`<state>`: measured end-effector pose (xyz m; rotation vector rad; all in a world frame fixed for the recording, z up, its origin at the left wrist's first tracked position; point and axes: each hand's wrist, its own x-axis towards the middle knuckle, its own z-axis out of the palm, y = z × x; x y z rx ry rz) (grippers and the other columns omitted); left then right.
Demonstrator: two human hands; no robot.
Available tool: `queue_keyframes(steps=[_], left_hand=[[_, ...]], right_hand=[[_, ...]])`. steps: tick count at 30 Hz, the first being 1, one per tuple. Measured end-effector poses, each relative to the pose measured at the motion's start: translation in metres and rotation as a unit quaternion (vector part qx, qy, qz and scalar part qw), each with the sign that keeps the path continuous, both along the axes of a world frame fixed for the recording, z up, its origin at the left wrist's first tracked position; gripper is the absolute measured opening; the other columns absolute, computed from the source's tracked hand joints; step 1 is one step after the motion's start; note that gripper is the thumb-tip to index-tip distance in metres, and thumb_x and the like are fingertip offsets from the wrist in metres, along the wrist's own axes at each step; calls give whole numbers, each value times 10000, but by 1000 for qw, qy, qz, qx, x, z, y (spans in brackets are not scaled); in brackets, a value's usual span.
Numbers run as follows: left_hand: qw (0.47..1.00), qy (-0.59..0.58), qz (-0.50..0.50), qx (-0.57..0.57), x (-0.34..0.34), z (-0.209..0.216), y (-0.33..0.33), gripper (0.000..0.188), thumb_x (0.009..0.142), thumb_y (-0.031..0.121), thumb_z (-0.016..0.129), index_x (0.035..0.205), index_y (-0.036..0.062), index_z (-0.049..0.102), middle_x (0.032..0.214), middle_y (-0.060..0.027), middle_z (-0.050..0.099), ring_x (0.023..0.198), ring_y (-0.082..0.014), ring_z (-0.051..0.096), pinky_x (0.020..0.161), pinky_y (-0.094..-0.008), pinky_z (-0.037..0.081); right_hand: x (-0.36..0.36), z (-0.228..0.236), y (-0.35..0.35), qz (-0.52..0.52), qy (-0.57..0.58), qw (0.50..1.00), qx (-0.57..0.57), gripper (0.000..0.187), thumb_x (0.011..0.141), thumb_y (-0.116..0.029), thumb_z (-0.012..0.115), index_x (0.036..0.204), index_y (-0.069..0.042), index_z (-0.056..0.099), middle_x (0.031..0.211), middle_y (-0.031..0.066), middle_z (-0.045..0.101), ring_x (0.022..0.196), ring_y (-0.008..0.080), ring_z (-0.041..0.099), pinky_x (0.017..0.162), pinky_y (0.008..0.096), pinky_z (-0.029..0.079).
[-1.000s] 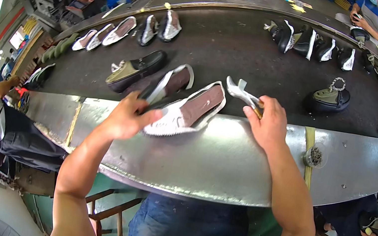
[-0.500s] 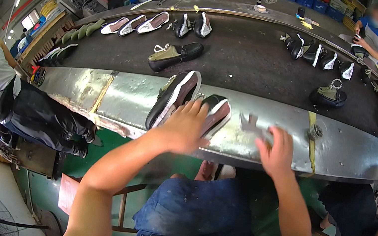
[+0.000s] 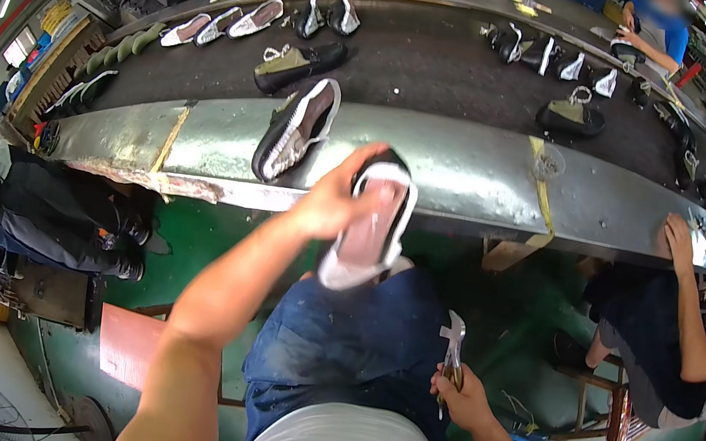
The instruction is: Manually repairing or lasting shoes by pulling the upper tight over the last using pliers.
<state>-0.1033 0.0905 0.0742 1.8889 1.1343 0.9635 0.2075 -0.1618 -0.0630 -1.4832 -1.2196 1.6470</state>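
The left hand (image 3: 332, 203) is clamped round a shoe (image 3: 371, 224) held sole-up over the lap, just in front of the metal bench edge (image 3: 473, 180); its sole is pale and pinkish with a white rim and a dark upper showing at the top end; the right hand (image 3: 465, 399) is closed on the handles of a pair of pliers (image 3: 452, 347), bare metal with the nose pointing up, low beside the right thigh and well apart from the shoe; the jeans (image 3: 330, 349) are blue denim, faded at the knees; a second shoe (image 3: 295, 130) lies on its side on the dull scuffed steel of the bench, black with a ridged white sole; behind it runs a dark rubbery belt (image 3: 437, 65) carrying more shoes in pairs; a yellow strap (image 3: 541, 183) crosses the steel near a small round clear cup (image 3: 549, 163); another person's arm (image 3: 689, 299) rests on the bench at the right.
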Motion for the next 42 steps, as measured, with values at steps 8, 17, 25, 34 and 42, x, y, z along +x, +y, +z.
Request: queue_keyframes(steps=[8, 17, 25, 34, 42], left_hand=[[939, -230, -38, -251, 8, -165, -142, 666, 988, 129, 623, 1562, 104, 288, 1567, -103, 335, 1405, -186, 332, 1162, -340, 271], [950, -215, -58, -219, 0, -152, -147, 514, 1063, 276, 516, 1516, 129, 322, 1294, -37, 528, 1191, -137, 461, 1082, -314, 348], [966, -126, -114, -195, -11, -168, -135, 641, 1058, 306, 527, 1564, 174, 155, 1355, -114, 541, 1301, -203, 450, 1127, -357, 314], [930, -143, -138, -310, -7, -152, -135, 762, 994, 132, 619, 1563, 209, 118, 1395, -106, 481, 1308, -201, 418, 1127, -369, 321], [968, -36, -114, -222, -9, -164, -128, 864, 921, -10, 651, 1562, 209, 114, 1429, -121, 436, 1320, -217, 413, 1109, -354, 358]], right_hand=[[-26, 26, 16, 163, -114, 976, 91, 294, 978, -247, 605, 1149, -8, 608, 813, 93, 674, 750, 204, 679, 728, 343, 530], [-65, 30, 30, 137, 40, 990, -23, 289, 995, -241, 596, 1175, -15, 601, 805, 43, 637, 679, 118, 604, 626, 285, 504], [-78, 39, 45, 112, 182, 971, -111, 223, 1013, -165, 563, 1156, -1, 611, 856, 59, 668, 698, 91, 605, 612, 246, 479], [-54, 41, 69, 221, -101, 968, 61, 246, 978, -165, 583, 1148, 11, 603, 890, 81, 696, 816, 151, 668, 709, 291, 523], [-69, 39, 74, 96, 211, 959, -163, 246, 979, -159, 586, 1153, 10, 619, 914, 64, 693, 803, 158, 670, 718, 289, 532]])
